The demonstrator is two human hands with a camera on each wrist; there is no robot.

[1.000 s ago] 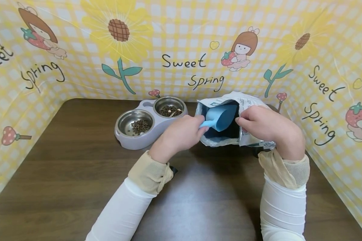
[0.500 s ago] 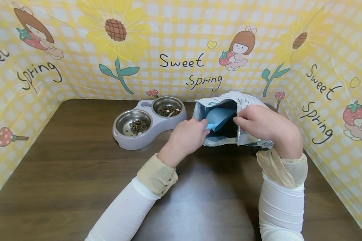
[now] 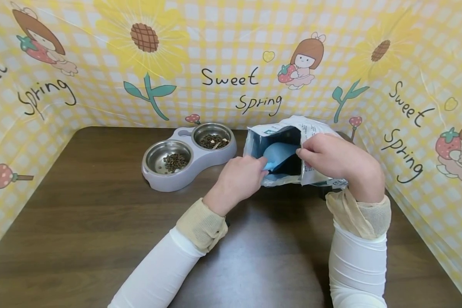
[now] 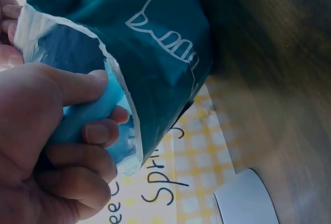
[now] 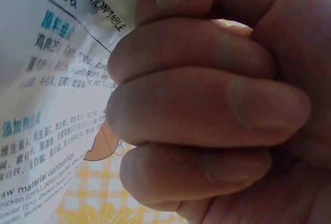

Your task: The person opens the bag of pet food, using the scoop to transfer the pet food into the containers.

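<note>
My left hand [image 3: 240, 179] grips the handle of a light blue scoop [image 3: 279, 155], whose bowl is inside an open pet food bag [image 3: 254, 141]. In the left wrist view, thumb and fingers curl round the blue handle [image 4: 85, 118] at the bag's mouth. The bag's teal side [image 4: 160, 43] bears a white cat outline. My right hand [image 3: 331, 156] pinches the bag's right edge between thumb and fingers, keeping the mouth wide. Printed text on the white panel [image 5: 57, 94] shows beside its curled fingers. What the scoop's bowl holds is hidden.
Left of the bag stands a lilac double feeder [image 3: 177, 182] with two steel bowls, each with brown kibble [image 3: 176, 162]. Light bits lie among the kibble in the back bowl. A yellow checked cloth [image 3: 223, 42] walls the brown table [image 3: 100, 239] at back and sides.
My left hand has moved a little right and down, pushing the scoop deeper into the bag as its bowl turned. My right hand keeps its hold on the bag's edge.
</note>
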